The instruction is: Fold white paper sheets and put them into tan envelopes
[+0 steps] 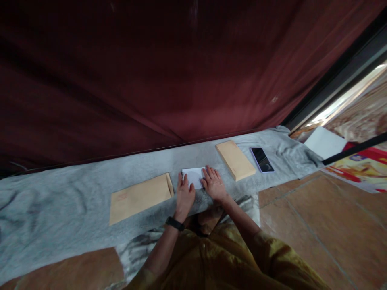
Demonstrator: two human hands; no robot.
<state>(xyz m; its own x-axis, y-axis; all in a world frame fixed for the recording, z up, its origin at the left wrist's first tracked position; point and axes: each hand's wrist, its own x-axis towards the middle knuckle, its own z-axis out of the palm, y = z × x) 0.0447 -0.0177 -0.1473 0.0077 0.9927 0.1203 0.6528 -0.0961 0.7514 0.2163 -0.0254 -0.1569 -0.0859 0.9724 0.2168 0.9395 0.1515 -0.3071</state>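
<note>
A small white sheet of paper (193, 175) lies on the grey cloth, between my two hands. My left hand (185, 197) rests on its left part with the fingers stretched out, a dark band around the wrist. On the right edge of the paper lies my right hand (214, 183), flat, fingers spread. To the left is a brown envelope (139, 199), its open end facing my left hand. Beyond my right hand sits a stack of brown envelopes (235, 160).
A phone (261, 160) with a pale purple case lies right of the stack. The grey cloth (60, 209) covers the long, narrow surface. A dark red curtain (181, 80) hangs behind it. Brown tiled floor (302, 217) and a colourful printed sheet (363, 165) are at the right.
</note>
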